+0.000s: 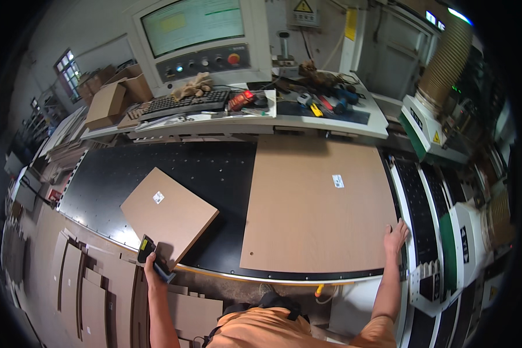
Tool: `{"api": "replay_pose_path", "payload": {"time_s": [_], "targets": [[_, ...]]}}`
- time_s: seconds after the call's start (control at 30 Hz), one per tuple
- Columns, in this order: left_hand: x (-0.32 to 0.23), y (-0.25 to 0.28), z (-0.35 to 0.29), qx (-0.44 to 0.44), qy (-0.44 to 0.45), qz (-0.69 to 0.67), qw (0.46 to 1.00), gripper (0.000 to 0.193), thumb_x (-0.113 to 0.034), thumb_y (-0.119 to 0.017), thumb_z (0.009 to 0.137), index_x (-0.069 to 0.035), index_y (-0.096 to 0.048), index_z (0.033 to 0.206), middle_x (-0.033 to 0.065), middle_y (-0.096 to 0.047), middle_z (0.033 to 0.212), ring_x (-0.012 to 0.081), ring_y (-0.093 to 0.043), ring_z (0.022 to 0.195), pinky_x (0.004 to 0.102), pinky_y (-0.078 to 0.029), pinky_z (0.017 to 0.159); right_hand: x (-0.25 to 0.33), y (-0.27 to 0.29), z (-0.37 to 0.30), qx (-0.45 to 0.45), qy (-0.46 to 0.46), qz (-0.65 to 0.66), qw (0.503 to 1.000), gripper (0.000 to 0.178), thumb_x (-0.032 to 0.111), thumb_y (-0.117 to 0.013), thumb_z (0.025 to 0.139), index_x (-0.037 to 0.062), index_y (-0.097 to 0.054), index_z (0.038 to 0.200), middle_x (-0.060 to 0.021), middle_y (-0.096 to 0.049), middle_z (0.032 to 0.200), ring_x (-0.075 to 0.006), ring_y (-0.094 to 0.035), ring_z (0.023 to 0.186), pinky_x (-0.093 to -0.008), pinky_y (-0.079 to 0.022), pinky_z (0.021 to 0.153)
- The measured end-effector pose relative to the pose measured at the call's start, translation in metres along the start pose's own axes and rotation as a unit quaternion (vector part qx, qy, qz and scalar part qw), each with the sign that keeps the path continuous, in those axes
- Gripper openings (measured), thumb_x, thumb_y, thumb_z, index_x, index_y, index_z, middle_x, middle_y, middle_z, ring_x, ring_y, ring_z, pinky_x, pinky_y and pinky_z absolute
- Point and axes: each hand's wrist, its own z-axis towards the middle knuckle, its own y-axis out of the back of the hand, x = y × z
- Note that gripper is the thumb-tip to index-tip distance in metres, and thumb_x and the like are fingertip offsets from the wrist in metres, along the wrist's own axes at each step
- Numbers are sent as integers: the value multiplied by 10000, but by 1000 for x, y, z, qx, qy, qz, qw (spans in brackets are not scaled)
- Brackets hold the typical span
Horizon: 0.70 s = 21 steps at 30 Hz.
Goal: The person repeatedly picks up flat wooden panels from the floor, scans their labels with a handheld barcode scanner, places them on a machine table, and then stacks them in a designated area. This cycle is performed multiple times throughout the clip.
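The left hand [151,263] closes around a black handheld scanner [145,248] by the smaller wood-tone panel [171,211]; the right hand [396,236], loosely spread and empty, is at the larger panel's [319,214] edge.

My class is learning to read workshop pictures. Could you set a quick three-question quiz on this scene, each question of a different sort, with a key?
1. Fill in the blank: The person's left grip is holding a ______.

2. True or false: The smaller brown panel lies to the right of the larger brown panel.

3. Multiple choice: By which edge of the larger brown panel is the right grip?
A) left edge
B) far edge, under the desk
C) right edge

Key:
1. dark handheld device
2. False; it lies to the left, turned at an angle.
3. C
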Motion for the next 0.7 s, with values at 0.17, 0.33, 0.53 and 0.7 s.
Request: {"api": "replay_pose_path", "payload": {"time_s": [0.17,0.33,0.53,0.7], "targets": [[0,-43,4,17,-3,-36,999,300,-406,-697,830,-123,-613,887,12,-577,697,150,-571,587,293,-516,567,46,-29,49,62,40,31,997,594,366,-705,865,-14,-563,1298,-210,-546,1316,-414,-487,1200,-506,-407,1028],[29,-107,3,16,33,-14,999,349,-404,-698,814,-77,-616,908,38,-589,713,168,-585,572,329,-531,510,116,-17,-13,78,109,148,980,661,279,-763,806,-51,-509,1319,-233,-547,1256,-423,-492,1147,-504,-413,1000],[76,-190,-28,59,48,13,997,337,-408,-691,816,-100,-603,919,36,-610,714,120,-547,494,259,-361,354,275,-2,-108,94,107,345,928,714,279,-766,843,-39,-420,1380,-219,-538,1241,-373,-492,1211,-455,-423,1019],[89,-208,-57,214,139,47,966,324,-385,-673,836,-73,-633,918,23,-624,723,113,-542,511,254,-381,385,409,-4,-147,568,-216,675,418,288,203,-671,953,9,-562,1136,-64,-655,937,-185,-648,810,-297,-535,693]]}}
